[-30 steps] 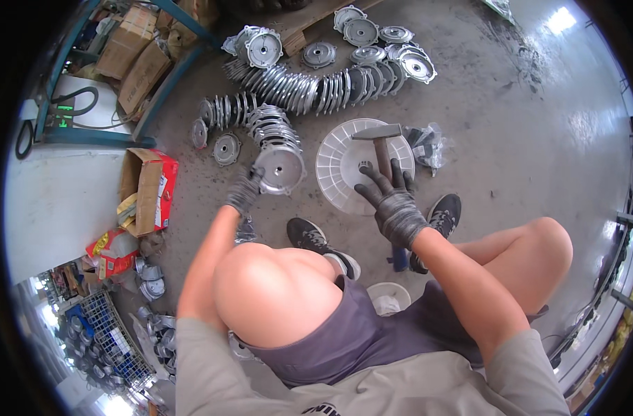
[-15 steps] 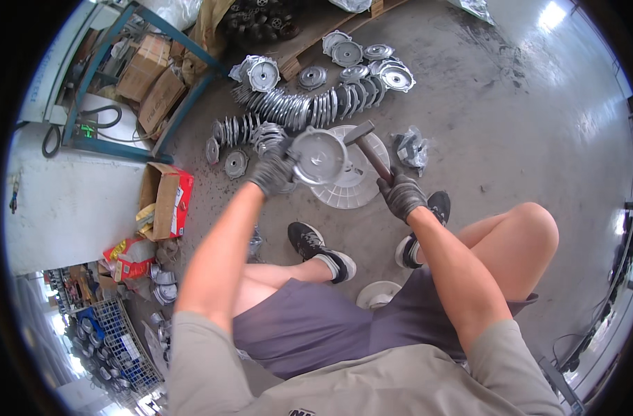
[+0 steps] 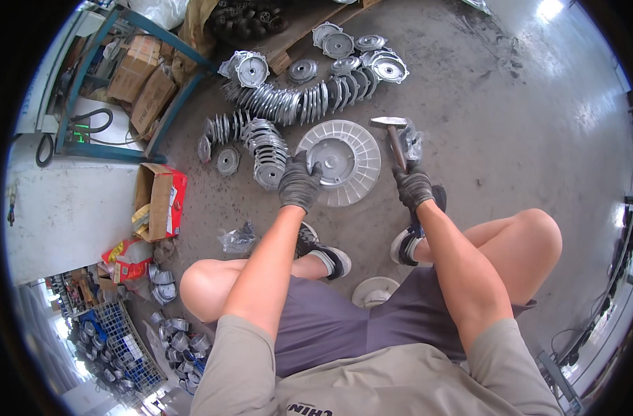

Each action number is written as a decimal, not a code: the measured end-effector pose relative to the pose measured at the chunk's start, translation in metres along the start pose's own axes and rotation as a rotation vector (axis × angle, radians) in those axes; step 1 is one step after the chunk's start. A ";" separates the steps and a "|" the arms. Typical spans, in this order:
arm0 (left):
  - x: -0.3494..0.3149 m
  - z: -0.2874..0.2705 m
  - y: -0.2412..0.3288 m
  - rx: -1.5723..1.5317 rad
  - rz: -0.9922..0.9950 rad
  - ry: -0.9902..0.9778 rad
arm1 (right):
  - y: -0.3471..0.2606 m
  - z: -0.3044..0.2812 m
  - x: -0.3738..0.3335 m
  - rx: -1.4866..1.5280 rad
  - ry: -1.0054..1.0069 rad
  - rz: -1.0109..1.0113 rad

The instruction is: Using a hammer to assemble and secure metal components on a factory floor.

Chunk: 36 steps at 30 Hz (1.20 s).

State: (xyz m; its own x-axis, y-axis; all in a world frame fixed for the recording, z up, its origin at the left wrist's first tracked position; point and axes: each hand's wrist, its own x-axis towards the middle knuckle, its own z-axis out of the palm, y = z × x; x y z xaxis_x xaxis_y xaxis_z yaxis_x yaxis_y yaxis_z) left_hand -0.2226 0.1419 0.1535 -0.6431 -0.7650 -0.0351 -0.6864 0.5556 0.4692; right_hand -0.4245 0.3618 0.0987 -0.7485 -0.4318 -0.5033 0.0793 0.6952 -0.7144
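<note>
My left hand, in a dark grey glove, grips the near left rim of a round metal end cover. The cover rests with its dished face up on a pale, ribbed round plate on the floor. In my right glove a hammer is held by its dark handle, steel head pointing away from me. That right hand is to the right of the plate, and the hammer is apart from the cover. Left of the plate runs a curved stack of similar covers.
A long row of covers arcs across the floor beyond, with loose ones around it. Clear plastic bags lie near my feet and behind the hammer. A blue-framed rack and a red carton stand at left.
The metal cover has come down from a raised, tilted hold onto the ribbed plate, my left hand still on it. The hammer has swung right, away from the cover.
</note>
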 end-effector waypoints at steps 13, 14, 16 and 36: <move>-0.013 0.011 0.026 0.146 0.191 0.075 | 0.014 0.038 0.014 -0.406 -0.227 0.120; -0.012 0.010 0.023 0.144 0.182 0.086 | 0.011 0.046 0.015 -0.406 -0.235 0.151; -0.015 0.010 0.021 0.140 0.169 0.082 | 0.027 0.058 0.019 -0.394 -0.236 0.127; 0.000 0.020 0.051 0.197 0.252 0.076 | 0.047 -0.023 0.138 -0.185 0.348 0.018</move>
State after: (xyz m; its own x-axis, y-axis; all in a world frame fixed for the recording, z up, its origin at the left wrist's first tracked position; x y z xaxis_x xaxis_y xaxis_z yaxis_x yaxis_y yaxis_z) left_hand -0.2646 0.1767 0.1601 -0.7793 -0.6131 0.1298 -0.5659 0.7774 0.2745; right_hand -0.5388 0.3482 0.0065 -0.9290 -0.2203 -0.2972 -0.0022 0.8066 -0.5910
